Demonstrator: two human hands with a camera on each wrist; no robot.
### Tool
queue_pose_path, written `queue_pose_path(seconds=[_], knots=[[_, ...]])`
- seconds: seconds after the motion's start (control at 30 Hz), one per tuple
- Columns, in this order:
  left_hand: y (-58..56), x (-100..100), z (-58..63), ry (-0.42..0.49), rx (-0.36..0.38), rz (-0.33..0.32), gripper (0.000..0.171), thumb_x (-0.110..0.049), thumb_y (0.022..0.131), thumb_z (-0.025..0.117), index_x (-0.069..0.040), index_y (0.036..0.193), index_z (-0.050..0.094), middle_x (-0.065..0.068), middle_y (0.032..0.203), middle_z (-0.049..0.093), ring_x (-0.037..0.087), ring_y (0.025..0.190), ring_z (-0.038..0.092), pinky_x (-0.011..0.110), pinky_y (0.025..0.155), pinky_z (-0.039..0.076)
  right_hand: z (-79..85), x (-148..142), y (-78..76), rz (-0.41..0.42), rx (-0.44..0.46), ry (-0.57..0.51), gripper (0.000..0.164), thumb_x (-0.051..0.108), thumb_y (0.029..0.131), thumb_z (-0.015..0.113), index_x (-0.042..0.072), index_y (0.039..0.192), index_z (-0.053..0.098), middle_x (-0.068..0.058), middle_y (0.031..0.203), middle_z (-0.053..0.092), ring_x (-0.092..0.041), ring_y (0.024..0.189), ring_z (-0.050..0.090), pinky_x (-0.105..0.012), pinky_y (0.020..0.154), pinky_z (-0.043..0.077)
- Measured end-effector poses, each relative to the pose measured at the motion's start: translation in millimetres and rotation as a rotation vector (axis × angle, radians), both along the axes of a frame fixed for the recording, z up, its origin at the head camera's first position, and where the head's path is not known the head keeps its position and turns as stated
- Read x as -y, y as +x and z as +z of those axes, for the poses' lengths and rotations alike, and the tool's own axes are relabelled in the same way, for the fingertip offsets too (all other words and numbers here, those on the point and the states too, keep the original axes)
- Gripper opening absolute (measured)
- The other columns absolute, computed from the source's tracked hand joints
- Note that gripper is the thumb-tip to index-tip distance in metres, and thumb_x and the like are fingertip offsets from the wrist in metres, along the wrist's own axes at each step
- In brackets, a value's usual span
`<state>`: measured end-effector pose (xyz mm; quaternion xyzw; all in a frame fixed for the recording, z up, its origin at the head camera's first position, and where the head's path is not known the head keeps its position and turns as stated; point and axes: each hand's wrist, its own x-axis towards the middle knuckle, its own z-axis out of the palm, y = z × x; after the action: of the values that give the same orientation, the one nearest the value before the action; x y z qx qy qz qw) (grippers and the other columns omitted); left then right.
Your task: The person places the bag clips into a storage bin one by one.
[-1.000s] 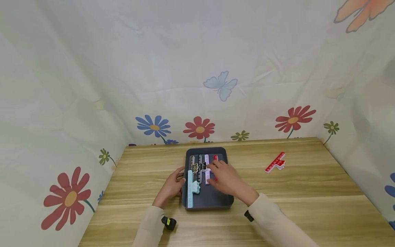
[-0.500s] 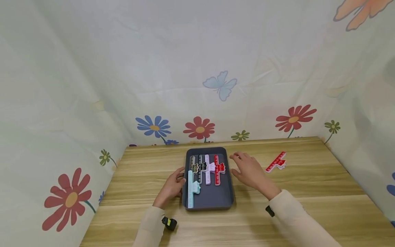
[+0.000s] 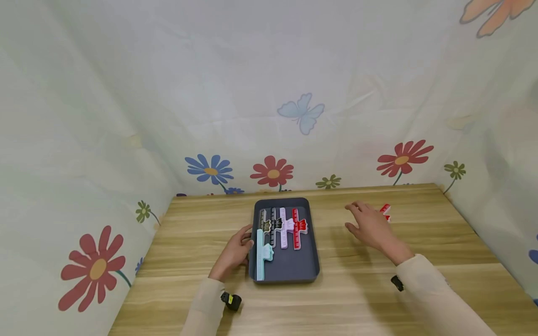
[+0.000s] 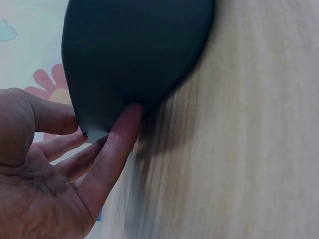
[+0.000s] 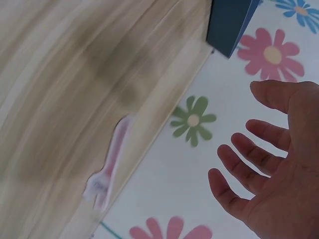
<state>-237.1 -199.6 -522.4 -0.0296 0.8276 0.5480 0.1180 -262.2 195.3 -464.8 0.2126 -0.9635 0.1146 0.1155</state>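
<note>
My left hand (image 3: 234,251) holds the left wall of a dark grey tray (image 3: 292,268). In the left wrist view the thumb is at the rim and the fingers lie against the outer side. Inside the tray lie long plastic clips: mint (image 3: 260,266), two dark ones, lilac (image 3: 283,241) and red (image 3: 296,239). My right hand (image 3: 371,229), fingers spread and holding nothing, is above the table right of the tray. It partly hides another red clip (image 3: 385,208), which shows blurred on the table in the right wrist view (image 5: 114,152).
The wooden table (image 3: 180,280) meets flower-printed cloth (image 3: 235,116) at its back and sides. Several clips fill the tray's back and left; its front right shows bare floor. Each wrist wears a small black device.
My right hand has left the red clip in the tray and moved right, towards the red clip on the table. The left hand stays on the tray.
</note>
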Motion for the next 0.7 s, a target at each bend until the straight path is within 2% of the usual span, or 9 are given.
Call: queue_pose_path(seconds=[0.2,0.5,0.7], knots=[[-0.6,-1,1.8,0.002,-0.004,-0.001,0.055,-0.008,0.096,0.046,-0.024,0.146,0.030,0.019,0.142,0.042,0.023,0.095,0.062,0.038,0.047,0.054,-4.0,-25,-3.4,-0.038,-0.003,0.013,0.050,0.029,0.085,0.065,0.004,0.127,0.052,-0.017,0.121,0.056,-0.037,0.107,0.055,-0.053,0.083,0.049],[0.7,-1,0.4,0.001,-0.006,0.005,0.055,-0.008,0.095,0.046,-0.024,0.145,0.030,0.019,0.142,0.043,0.022,0.093,0.062,0.038,0.047,0.054,-0.9,-50,1.6,-0.093,0.022,0.051,0.053,0.027,0.084,0.066,0.000,0.127,0.050,-0.021,0.122,0.054,-0.042,0.112,0.051,-0.061,0.083,0.045],[-0.1,-2,0.2,-0.001,0.004,0.014,0.055,-0.007,0.095,0.046,-0.025,0.145,0.031,0.018,0.141,0.044,0.023,0.092,0.062,0.038,0.047,0.054,-4.7,-65,0.3,-0.139,0.084,0.094,0.061,0.029,0.083,0.068,-0.001,0.131,0.047,-0.025,0.126,0.050,-0.045,0.116,0.045,-0.066,0.086,0.041]])
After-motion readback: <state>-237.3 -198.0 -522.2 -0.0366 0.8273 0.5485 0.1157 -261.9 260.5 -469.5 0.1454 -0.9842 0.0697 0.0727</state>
